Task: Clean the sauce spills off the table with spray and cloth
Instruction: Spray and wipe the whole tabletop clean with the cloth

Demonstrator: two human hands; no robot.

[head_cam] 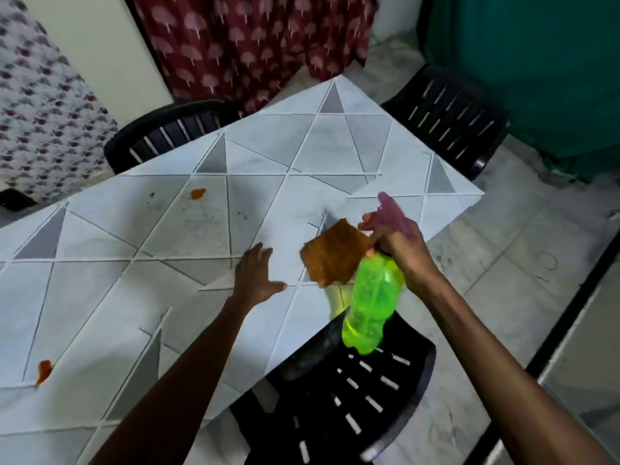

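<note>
Black chairs (339, 397) stood around a white table (268, 146) with grey triangles. One sauce spot (198, 193) sat far off, and a second sauce spot (44, 370) sat by the left edge. The right hand (399, 250) had its fingers curled round a tilted green spray bottle (369, 303), just beside a brown cloth (332, 253). The left hand (256, 273) had its fingers spread wide and held nothing.

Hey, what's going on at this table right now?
A person grips a green spray bottle by its pink head in the right hand, raised over the edge of the table. The left hand is spread open at the table surface beside a brown cloth lying there. The far sauce spill and the near sauce spill are both unwiped.
</note>
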